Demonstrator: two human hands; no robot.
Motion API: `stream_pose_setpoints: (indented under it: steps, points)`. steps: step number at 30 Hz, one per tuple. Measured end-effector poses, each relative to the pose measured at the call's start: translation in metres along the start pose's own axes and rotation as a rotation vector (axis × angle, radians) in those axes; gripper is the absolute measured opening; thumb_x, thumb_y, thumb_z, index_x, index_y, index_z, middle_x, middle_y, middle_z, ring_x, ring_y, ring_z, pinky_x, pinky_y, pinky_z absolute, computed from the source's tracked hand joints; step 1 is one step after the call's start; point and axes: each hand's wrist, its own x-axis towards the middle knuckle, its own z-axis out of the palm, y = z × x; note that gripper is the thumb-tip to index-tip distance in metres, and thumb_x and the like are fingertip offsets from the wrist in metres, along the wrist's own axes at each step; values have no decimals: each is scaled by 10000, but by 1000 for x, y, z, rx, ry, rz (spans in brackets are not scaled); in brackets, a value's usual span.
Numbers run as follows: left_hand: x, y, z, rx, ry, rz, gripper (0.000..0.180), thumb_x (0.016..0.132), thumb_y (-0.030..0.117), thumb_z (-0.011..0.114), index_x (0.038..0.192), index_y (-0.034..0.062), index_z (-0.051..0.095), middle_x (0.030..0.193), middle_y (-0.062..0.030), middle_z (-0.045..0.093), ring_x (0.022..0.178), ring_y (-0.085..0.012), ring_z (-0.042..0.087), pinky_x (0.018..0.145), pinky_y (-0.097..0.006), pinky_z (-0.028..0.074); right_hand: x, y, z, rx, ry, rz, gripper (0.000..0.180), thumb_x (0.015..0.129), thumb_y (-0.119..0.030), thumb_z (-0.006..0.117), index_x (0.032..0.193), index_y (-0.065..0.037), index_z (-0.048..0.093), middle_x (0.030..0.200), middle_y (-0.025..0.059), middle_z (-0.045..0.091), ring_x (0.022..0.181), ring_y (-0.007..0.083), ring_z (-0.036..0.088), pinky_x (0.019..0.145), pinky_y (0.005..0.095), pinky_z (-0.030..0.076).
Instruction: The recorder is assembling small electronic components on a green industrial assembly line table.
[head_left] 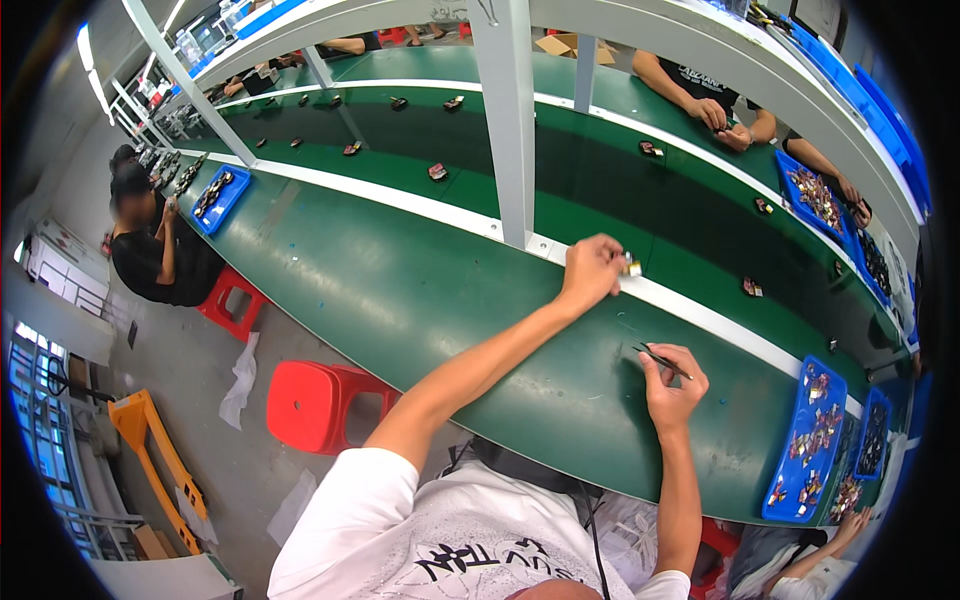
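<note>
Holding tweezers (657,356) and small part (631,267), hands (677,387) beyond black-lettered white shirt (430,525).

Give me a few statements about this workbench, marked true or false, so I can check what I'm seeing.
1. The right hand holds dark tweezers. True.
2. The left hand is empty. False: it holds a small part.
3. The workbench has a green top. True.
4. The stool nearest the person's left arm is yellow. False: it is red.
5. The blue tray to the right of the right hand holds small pieces. True.
</note>
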Motion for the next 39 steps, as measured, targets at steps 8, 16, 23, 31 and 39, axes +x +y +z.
stream_pose_setpoints:
  steps: [8, 16, 23, 31, 39]
  points:
    - [78, -16, 11, 300, 44, 52, 102, 843, -3, 687, 902, -82, 663, 868, -197, 675, 584, -290, 704, 469, -374, 561, -1, 5, 5, -74, -57, -53, 158, 738, 57, 816, 841, -15, 720, 869, 81, 747, 453, 39, 407, 432, 208, 301]
    - [5, -8, -40, 618, 79, 484, 466, 895, 35, 651, 1332, 1, 492, 1221, -230, 524, 856, -465, 630, 746, -521, 523, -2, 11, 2, -95, -1, -46, 179, 721, 65, 825, 840, -22, 722, 839, 72, 730, 439, 52, 392, 414, 221, 271]
    - [-51, -11, -71, 554, 94, 500, 359, 878, -19, 624, 1234, -11, 575, 1096, -201, 603, 819, -442, 649, 692, -486, 538, -2, 15, -1, -124, 25, 3, 173, 733, 59, 826, 856, -10, 728, 837, 60, 719, 486, 42, 415, 447, 219, 303]
    - [-42, -10, -72, 518, 117, 503, 341, 875, -24, 632, 1213, 17, 613, 1016, -150, 641, 764, -373, 649, 660, -436, 522, 5, 16, 4, -126, 25, 42, 159, 750, 60, 816, 865, -3, 727, 844, 59, 717, 501, 39, 422, 451, 213, 297]
    - [-41, -6, -78, 541, 118, 543, 314, 859, -49, 643, 1169, 2, 646, 964, -123, 634, 613, -273, 589, 557, -366, 468, 6, 15, 4, -109, 2, -12, 171, 744, 72, 817, 867, 3, 720, 856, 71, 728, 484, 40, 409, 440, 215, 291]
